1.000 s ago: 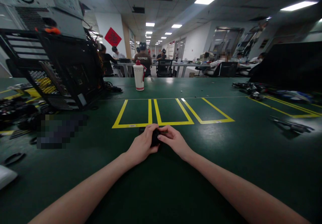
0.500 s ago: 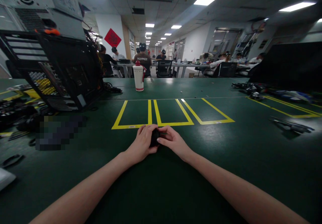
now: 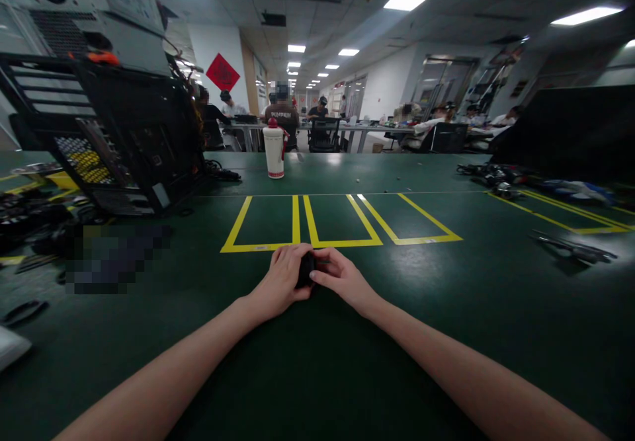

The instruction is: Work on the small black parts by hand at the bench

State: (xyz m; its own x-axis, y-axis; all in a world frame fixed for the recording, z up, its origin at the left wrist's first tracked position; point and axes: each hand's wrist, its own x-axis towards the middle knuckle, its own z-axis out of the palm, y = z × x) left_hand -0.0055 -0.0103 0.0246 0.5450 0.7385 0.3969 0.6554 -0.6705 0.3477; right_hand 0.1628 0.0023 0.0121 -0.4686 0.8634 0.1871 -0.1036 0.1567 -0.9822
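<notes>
Between my two hands is a small black rounded object (image 3: 306,270), mostly covered by fingers, so its kind does not show. My left hand (image 3: 284,279) wraps round its left side, fingers over the top and thumb below. From the other side my right hand (image 3: 342,280) pinches its right edge with thumb and fingertips. Both hands are low over the green table (image 3: 317,375), just in front of the yellow tape outlines (image 3: 342,244). Whether the object rests on the table I cannot tell.
At the left stands an open black computer case (image 3: 133,143) with a metal power supply (image 3: 99,4) above it. A white cup (image 3: 274,150) with a red lid is beyond the tape. Pliers-like tools (image 3: 575,248) lie at the right. People sit at far desks.
Both hands keep almost the same hold on the black object. Only a very slight shift of the whole view shows.
</notes>
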